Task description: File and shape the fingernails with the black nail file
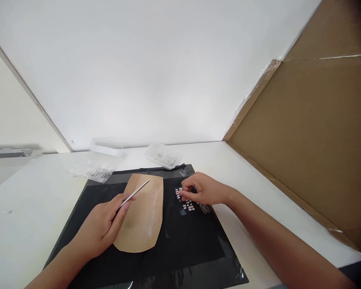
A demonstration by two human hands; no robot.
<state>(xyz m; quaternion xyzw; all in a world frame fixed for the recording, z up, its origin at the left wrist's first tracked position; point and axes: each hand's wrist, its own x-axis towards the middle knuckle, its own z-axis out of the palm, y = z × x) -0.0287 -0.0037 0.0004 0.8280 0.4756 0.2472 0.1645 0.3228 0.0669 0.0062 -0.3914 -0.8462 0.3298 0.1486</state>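
Observation:
My left hand (108, 222) pinches a thin, flat strip (136, 194), light on top with a dark edge, seen nearly edge-on. It is held above a tan sheet with curved sides (144, 233), which lies on a black mat (195, 241). Over on the mat's right side, my right hand (203, 189) has its thumb and forefinger brought together above small white rectangular pieces (189, 206) laid in rows. Whether anything sits between those fingertips cannot be made out. Close to the pieces are a small bluish square (183, 212) and a greyish bundle (205, 208).
Behind the mat stand a clear plastic tray with small items (164, 156) and a white box (106, 147). Clear plastic packets (99, 174) lie at the mat's back left. A tall cardboard panel (313, 152) borders the white table (21, 224) on the right.

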